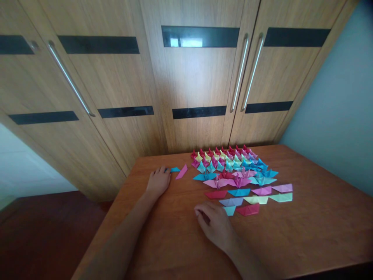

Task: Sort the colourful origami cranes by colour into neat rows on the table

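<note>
My left hand (159, 182) rests near the table's far left edge, back up, fingers curled down. Its thumb side closes on one end of a small blue folded paper piece (175, 169); the fingertips are partly hidden. Beside that lies a pink folded paper strip (182, 172). My right hand (215, 222) is nearer to me, its fingers curled in and the thumb against the forefinger, with nothing visible in it. Right behind its knuckles is a pale turquoise folded paper piece (230, 210), partly covered by the hand. A red folded piece (248, 210) lies to the right of it.
Several flat folded papers lie in rows, among them a yellow piece (256, 200) and a lilac piece (231, 202). Behind them stand rows of colourful paper cranes (239, 182). The wooden table (314, 221) reaches a wardrobe (198, 77) with metal handles; a wall (335, 116) rises at right.
</note>
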A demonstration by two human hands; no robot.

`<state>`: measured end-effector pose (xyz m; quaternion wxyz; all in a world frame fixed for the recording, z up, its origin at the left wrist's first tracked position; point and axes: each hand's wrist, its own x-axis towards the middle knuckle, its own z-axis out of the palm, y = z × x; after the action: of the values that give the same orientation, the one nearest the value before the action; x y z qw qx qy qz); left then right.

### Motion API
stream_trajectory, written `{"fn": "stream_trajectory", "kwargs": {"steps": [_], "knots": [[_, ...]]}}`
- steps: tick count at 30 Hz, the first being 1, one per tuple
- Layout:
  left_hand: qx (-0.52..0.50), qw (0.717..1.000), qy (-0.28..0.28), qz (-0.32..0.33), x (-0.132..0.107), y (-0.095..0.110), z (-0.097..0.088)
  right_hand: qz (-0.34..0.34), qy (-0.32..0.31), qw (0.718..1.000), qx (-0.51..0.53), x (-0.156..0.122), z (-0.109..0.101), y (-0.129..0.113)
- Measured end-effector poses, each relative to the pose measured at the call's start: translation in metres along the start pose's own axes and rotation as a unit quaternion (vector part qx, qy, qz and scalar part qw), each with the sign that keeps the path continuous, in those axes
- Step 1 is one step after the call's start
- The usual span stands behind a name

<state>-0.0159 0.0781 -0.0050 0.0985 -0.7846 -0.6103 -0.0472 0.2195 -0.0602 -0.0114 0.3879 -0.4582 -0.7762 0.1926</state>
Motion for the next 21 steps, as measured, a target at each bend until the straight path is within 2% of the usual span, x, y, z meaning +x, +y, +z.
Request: {"fn": "stream_trajectory", "kwargs": {"steps": [6, 11, 16, 21], "knots": [[0.038, 0.998, -0.049, -0.003, -0.024, -0.015, -0.015, -0.002, 0.009, 1.000, -0.006, -0.001, 0.001, 0.003], [0.045, 0.996, -0.071, -0.013, -0.027, -0.014, -0.024, -0.016, 0.024, 1.000, -0.006, -0.002, 0.003, 0.004], [0.026, 0.998, -0.059, -0.027, -0.025, -0.010, -0.021, -0.019, 0.035, 0.999, -0.012, -0.004, 0.003, 0.006], [-0.017, 0.998, -0.019, -0.062, -0.024, -0.011, -0.014, -0.021, 0.034, 0.999, -0.020, -0.006, 0.003, 0.007]]}}
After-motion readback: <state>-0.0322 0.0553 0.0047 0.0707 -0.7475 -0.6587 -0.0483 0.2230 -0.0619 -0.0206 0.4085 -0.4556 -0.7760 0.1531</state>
